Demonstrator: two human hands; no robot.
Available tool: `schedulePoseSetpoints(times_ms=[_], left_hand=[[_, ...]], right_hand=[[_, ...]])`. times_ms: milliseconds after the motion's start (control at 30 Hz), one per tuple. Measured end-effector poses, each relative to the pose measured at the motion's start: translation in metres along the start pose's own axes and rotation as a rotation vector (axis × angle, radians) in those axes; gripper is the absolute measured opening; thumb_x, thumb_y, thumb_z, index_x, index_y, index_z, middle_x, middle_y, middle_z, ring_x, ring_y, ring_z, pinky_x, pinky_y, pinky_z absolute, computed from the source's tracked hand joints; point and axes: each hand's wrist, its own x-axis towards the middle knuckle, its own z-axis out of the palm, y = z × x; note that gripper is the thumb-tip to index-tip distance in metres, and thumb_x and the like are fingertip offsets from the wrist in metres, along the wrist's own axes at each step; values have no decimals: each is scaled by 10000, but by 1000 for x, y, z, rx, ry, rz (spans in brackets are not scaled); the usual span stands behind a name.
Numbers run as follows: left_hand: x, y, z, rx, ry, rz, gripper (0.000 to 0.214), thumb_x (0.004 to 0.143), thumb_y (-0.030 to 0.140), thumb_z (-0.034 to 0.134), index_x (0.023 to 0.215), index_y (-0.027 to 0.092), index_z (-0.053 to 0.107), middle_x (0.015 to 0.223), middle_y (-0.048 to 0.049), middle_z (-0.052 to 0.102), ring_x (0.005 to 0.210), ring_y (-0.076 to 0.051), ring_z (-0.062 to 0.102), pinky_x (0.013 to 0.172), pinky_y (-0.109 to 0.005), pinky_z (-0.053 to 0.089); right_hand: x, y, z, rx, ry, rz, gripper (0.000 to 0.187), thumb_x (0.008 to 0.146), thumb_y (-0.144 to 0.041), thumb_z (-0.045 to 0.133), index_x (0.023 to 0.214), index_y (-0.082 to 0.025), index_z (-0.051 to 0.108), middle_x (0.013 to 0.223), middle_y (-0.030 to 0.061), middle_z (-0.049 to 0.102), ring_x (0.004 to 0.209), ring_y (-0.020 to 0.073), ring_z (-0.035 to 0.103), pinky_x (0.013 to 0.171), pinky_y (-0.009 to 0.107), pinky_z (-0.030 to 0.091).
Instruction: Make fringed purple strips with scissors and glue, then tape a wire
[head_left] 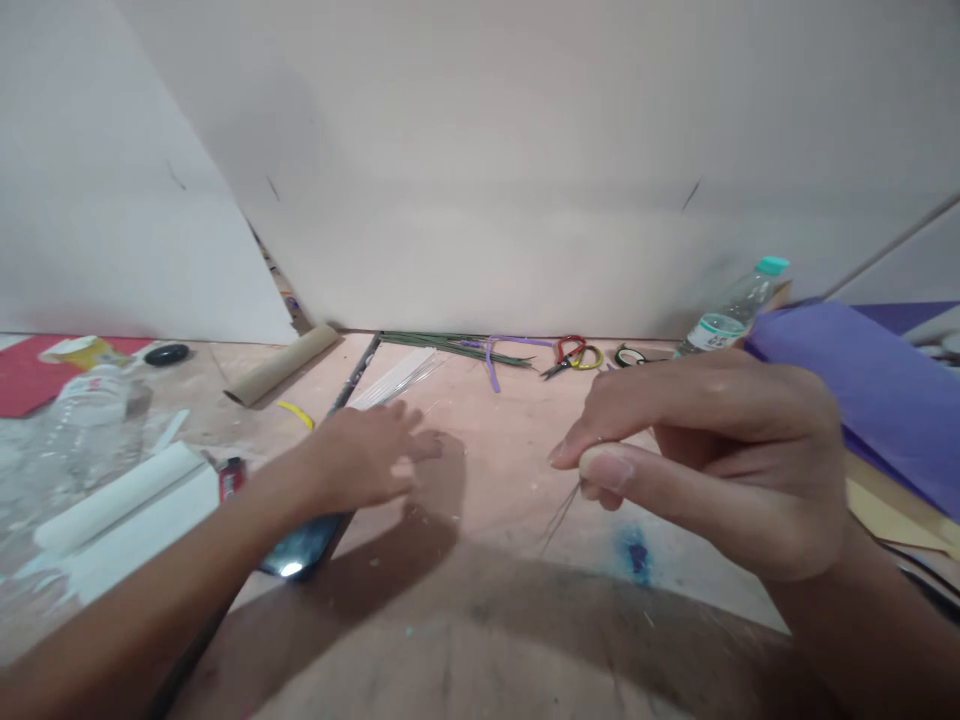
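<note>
Between the thumb and fingertips of my right hand are a few thin dark wires, their ends hanging down over the table. My left hand reaches forward over the table with its fingers apart and nothing in them. Just beyond its fingers lies a bundle of thin white strips. A dark phone-like object with a shiny bright spot lies under my left wrist, partly hidden by the forearm. Green stem wires and a bent purple strip rest by the wall.
Red-and-yellow-handled scissors and a tape roll lie at the back. A water bottle and purple paper are right. A cardboard tube, white roll and clear bottle are left.
</note>
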Motion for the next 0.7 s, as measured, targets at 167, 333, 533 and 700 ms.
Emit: schedulePoseSetpoints(times_ms=[167,333,533,700], left_hand=[[-2,-49,-7,196,-181,-337,503,1001,492,753,1387,182,665,1344,-146,716,1153,-324,729,998,-537,612],[-3,-46,-1,226,-266,-324,393,1059,426,714,1364,181,681,1314,-113,729,1124,-276,739,978,-499,641],[0,-47,2,213,-281,-313,405,1056,419,720,1380,180,672,1331,-116,721,1136,-281,737,975,-499,645],[1,-37,8,203,-263,-337,419,1056,405,722,1404,180,660,1375,-126,703,1166,-292,728,981,-507,644]], right_hand=[[-2,-3,-5,-37,36,16,147,982,-149,792,836,-166,791,650,0,718,557,85,645,516,212,492],[-4,-1,-6,-99,82,3,123,967,-168,810,844,-172,807,659,1,722,553,92,636,539,252,507],[-3,-2,-9,-90,99,19,115,959,-159,820,846,-178,816,695,2,751,563,96,661,543,249,539],[-2,-6,-8,-122,114,74,108,935,-171,840,832,-197,818,677,-8,750,540,99,649,476,248,516]])
